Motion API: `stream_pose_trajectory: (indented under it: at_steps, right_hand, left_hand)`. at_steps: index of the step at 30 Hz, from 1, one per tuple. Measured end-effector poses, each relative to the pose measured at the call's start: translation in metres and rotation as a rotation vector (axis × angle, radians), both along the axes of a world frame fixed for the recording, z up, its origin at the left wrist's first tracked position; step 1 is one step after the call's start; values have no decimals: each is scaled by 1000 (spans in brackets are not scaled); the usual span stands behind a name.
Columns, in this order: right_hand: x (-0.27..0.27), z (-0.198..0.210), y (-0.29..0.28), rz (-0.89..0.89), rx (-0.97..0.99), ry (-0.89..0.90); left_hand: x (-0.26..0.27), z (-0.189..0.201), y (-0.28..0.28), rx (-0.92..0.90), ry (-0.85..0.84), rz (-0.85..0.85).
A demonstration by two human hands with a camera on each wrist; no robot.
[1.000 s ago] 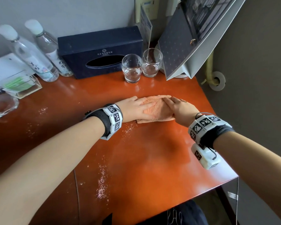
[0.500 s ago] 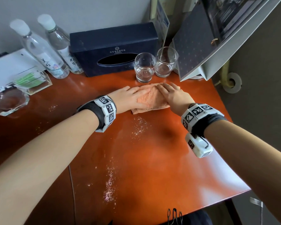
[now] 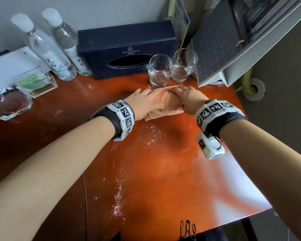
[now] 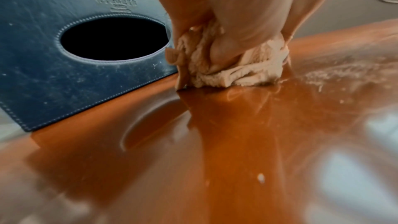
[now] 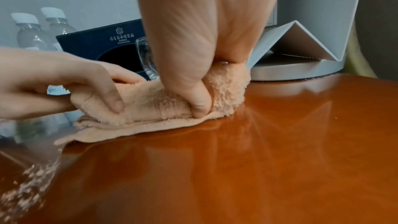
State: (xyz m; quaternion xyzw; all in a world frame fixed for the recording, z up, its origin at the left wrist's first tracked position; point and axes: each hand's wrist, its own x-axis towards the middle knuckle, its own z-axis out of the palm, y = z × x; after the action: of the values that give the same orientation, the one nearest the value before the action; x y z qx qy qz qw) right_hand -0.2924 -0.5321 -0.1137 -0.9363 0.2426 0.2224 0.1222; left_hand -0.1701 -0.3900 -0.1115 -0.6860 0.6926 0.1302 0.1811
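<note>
The cloth (image 3: 163,101) lies crosswise on the surface (image 3: 163,162); the left hand (image 3: 142,102) grips its left end, the right hand (image 3: 189,100) its right.

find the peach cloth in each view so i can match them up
Head: the cloth lies just above centre.
Left wrist: cloth at upper middle, bunched up.
Right wrist: cloth just left of centre.
Shared landmark: the blue tissue box behind it in all three.

A peach cloth (image 3: 165,103) lies on the glossy orange-brown table (image 3: 163,171); behind it, a navy tissue box (image 3: 125,40) with pale stitching.
</note>
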Motion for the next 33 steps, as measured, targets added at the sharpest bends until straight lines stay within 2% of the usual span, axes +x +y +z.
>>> stream_pose_trajectory:
  at_steps: [8,15,20,26,30,33]
  right_hand:
    - [-9,5,8,11,-16,40]
    - [-29,2,22,47,-14,46]
    - [-40,-2,33,59,-22,43]
    - [-52,-5,43,141,-173,-52]
    - [-44,6,33,230,-297,-143]
    - [-28,12,23,227,-333,-177]
  left_hand:
    - [-12,7,4,15,170,114]
    - [-25,11,17,36,201,91]
    - [-33,9,28,59,161,38]
    - [-34,8,34,13,36,-40]
    - [-33,8,34,-24,-34,-12]
    - [-28,13,28,-66,-34,44]
